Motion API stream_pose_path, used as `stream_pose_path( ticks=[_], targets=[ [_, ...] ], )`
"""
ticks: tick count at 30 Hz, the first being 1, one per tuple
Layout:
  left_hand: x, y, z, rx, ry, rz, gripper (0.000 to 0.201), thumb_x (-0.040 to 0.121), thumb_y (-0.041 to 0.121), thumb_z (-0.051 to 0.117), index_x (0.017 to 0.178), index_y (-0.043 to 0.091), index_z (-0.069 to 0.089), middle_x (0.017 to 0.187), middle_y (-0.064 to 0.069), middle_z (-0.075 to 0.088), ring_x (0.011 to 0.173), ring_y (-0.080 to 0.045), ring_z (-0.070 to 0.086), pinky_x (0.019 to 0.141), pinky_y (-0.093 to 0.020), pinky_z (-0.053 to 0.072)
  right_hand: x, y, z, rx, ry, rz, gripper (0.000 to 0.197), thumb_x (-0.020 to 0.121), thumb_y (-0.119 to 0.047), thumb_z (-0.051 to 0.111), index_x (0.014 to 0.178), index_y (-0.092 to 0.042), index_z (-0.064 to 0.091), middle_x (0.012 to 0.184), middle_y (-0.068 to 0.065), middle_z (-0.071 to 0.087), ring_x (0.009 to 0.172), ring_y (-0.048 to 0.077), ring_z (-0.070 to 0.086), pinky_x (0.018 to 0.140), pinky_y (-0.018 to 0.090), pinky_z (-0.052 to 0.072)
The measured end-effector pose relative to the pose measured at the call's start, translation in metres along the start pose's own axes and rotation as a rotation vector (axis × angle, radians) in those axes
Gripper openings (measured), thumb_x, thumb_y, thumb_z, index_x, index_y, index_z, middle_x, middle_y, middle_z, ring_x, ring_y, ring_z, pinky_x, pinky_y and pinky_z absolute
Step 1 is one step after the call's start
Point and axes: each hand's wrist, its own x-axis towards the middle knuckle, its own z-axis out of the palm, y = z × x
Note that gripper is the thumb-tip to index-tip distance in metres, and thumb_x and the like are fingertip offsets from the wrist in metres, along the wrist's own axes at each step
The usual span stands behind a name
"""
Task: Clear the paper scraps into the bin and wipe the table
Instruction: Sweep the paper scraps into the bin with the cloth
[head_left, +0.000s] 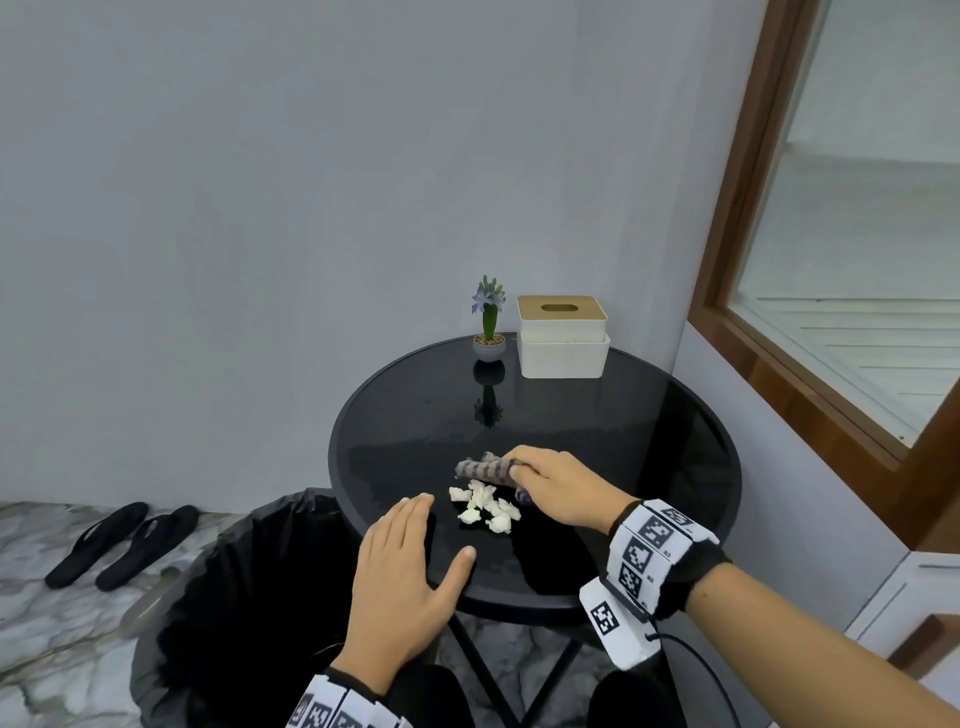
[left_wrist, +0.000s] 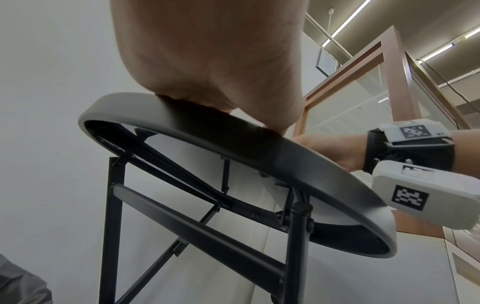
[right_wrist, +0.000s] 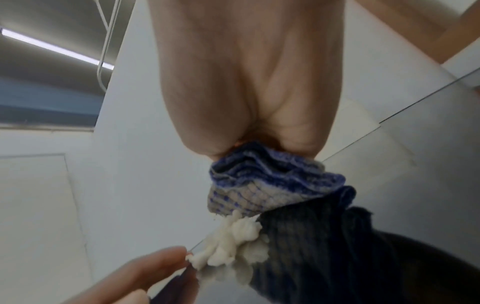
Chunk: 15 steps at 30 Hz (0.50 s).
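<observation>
Several white paper scraps (head_left: 485, 506) lie in a small heap near the front of the round black glass table (head_left: 597, 415). My right hand (head_left: 550, 480) grips a bunched blue-and-grey checked cloth (head_left: 480, 467) just behind the heap; in the right wrist view the cloth (right_wrist: 262, 185) touches the scraps (right_wrist: 231, 236). My left hand (head_left: 405, 566) lies flat and open on the table's front left edge, fingers straight, a short way left of the scraps. A bin with a black liner (head_left: 249, 597) stands on the floor under that edge.
A small potted plant (head_left: 488, 325) and a white tissue box with a wooden lid (head_left: 563, 335) stand at the table's far side by the wall. Black slippers (head_left: 119, 543) lie on the marble floor at left. A wood-framed glass partition (head_left: 810, 322) is on the right.
</observation>
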Motion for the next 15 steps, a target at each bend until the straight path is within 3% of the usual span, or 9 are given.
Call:
stream_pose_path(
  ticks=[3,6,8,10,13,15],
  targets=[
    [-0.002,-0.005,-0.004,-0.005,-0.008,0.000,0.076,0.086,0.069,0.038,0.146,0.022,0.036,0.150,0.011,0.038,0.144,-0.008,0.023,0.118,-0.034,0.021,-0.010,0.007,-0.006,0.083,0.161,0.049,0.023,0.098,-0.022,0.040,0.104,-0.024,0.061,0.083,0.000,0.067,0.076,0.013,0.063,0.066,0.022,0.045],
    [0.000,-0.013,-0.009,-0.008,-0.016,-0.007,0.079,0.085,0.070,0.036,0.147,0.021,0.034,0.152,0.010,0.034,0.145,-0.009,0.019,0.119,-0.033,0.017,-0.025,0.011,-0.009,0.058,0.305,0.053,0.022,0.099,-0.023,0.038,0.106,-0.023,0.059,0.082,0.002,0.065,0.071,0.011,0.061,0.061,0.020,0.045],
    [0.002,-0.019,-0.011,0.008,-0.027,-0.023,0.081,0.085,0.071,0.035,0.148,0.020,0.033,0.154,0.008,0.031,0.147,-0.010,0.015,0.120,-0.033,0.014,-0.035,0.013,-0.005,-0.048,0.352,0.050,0.022,0.099,-0.024,0.035,0.105,-0.017,0.056,0.080,0.005,0.066,0.072,0.020,0.062,0.067,0.035,0.051],
    [0.006,-0.025,-0.015,0.032,-0.054,-0.041,0.083,0.085,0.072,0.032,0.149,0.020,0.031,0.157,0.007,0.026,0.148,-0.012,0.009,0.121,-0.034,0.010,-0.043,0.015,0.008,-0.223,0.325,0.079,0.020,0.098,-0.024,0.034,0.102,-0.014,0.051,0.085,0.008,0.064,0.077,0.030,0.060,0.067,0.039,0.047],
    [0.011,-0.034,-0.019,0.008,-0.098,-0.072,0.087,0.083,0.075,0.029,0.150,0.020,0.029,0.158,0.007,0.022,0.148,-0.011,0.003,0.121,-0.037,0.009,-0.050,0.015,0.038,-0.421,0.310,0.057,0.027,0.094,-0.024,0.030,0.101,-0.012,0.053,0.105,0.008,0.061,0.098,0.033,0.060,0.075,0.037,0.042],
    [0.012,-0.039,-0.022,-0.022,-0.125,-0.095,0.087,0.083,0.076,0.028,0.151,0.021,0.027,0.159,0.009,0.018,0.148,-0.009,-0.003,0.122,-0.038,0.009,-0.049,0.020,0.055,-0.484,0.333,0.028,0.045,0.091,-0.029,0.025,0.113,-0.009,0.058,0.124,0.009,0.061,0.122,0.030,0.053,0.096,0.039,0.043]
  ],
)
